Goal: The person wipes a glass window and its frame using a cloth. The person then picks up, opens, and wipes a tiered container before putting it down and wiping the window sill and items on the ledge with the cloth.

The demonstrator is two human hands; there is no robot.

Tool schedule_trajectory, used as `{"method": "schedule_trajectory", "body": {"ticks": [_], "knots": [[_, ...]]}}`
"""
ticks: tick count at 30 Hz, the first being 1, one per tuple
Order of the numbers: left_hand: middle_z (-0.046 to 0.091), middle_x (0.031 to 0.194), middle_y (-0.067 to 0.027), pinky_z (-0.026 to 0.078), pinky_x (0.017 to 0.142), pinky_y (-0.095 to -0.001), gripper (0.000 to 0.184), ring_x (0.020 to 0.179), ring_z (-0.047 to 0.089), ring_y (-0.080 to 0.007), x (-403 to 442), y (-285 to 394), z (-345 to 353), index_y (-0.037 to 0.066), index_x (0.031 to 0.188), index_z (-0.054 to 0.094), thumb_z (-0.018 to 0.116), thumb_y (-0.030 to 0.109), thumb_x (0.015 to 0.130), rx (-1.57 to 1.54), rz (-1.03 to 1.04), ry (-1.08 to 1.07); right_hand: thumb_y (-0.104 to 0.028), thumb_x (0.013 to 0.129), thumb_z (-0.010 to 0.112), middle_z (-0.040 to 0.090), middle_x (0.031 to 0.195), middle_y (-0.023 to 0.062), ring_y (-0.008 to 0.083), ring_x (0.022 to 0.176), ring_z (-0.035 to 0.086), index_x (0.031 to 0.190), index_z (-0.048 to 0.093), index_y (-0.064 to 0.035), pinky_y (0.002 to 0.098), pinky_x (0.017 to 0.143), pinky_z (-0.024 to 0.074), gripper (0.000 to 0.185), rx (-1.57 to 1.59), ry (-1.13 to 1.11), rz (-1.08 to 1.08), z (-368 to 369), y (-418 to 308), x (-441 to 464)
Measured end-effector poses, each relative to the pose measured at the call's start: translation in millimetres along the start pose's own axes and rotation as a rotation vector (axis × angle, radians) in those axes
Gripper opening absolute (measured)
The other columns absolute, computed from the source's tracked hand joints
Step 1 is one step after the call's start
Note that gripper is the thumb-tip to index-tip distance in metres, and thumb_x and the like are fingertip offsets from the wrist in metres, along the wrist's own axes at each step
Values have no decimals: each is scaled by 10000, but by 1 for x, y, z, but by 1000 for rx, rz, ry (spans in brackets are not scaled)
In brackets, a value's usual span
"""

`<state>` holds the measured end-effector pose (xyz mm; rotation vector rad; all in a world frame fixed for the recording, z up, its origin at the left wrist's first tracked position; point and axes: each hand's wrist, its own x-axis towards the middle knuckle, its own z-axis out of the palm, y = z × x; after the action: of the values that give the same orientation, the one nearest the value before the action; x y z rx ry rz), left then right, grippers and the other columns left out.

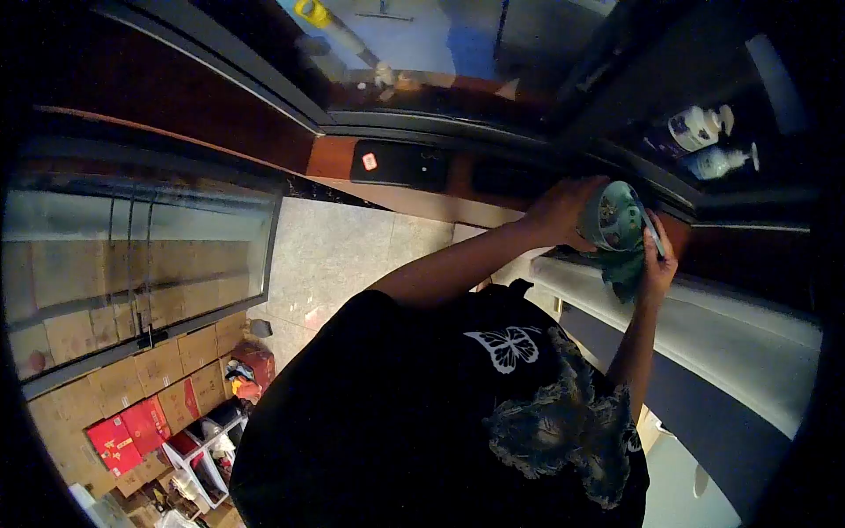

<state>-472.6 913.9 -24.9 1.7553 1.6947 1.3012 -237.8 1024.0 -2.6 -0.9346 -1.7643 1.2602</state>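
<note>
My left hand (568, 214) is wrapped round the side of a clear round container (613, 216), tilted so that its round face shows. Small dark and reddish marks show through it; I cannot tell whether they are contents or a pattern. At its right side, my right hand (658, 257) has its fingers closed on a thin, pale flat piece (654, 236), which may be a lid. A dark green cloth (623, 275) hangs below the container, between my hands; which hand holds it is unclear.
Two pump bottles (695, 128) stand at the upper right. A dark tray (400, 165) lies on the brown ledge (330, 158). Beside me runs a pale padded surface (704, 330). Cardboard boxes (114, 383) and a white rack (209, 458) are at lower left, near a glass door (176, 264).
</note>
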Motion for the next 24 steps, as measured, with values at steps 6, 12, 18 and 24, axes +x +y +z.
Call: {"method": "schedule_trajectory", "body": {"ticks": [6,12,18,24], "knots": [[553,1384,-187,460,1074,-483,1268,1250,557,-383,-5,22,-17,168,1569,313,968,401,508,73,-182,-103,15,846,640,680,1320,106,208,1217,625,1325,665,-11,331,1092,427,481,-151,22,-46,15,-30,-3],[534,1400,-194,495,1039,-477,1277,1250,563,-386,-21,27,-15,198,1587,289,960,436,527,300,-150,42,-22,848,681,717,1226,105,186,1125,658,1272,697,-9,314,1033,466,425,102,12,27,23,-41,-13],[525,1392,-196,478,1055,-462,1209,1251,551,-389,-30,24,-9,161,1565,336,965,358,551,167,-199,155,-165,897,728,725,1185,121,195,1099,665,1240,706,1,316,1000,477,382,-100,94,29,32,-43,-11],[530,1388,-203,476,1038,-465,1173,1241,550,-397,-30,39,-18,142,1584,279,939,299,626,224,-107,143,-509,969,638,715,1148,176,242,1059,660,1238,683,33,342,974,473,607,-164,70,413,29,-46,-14]]}}
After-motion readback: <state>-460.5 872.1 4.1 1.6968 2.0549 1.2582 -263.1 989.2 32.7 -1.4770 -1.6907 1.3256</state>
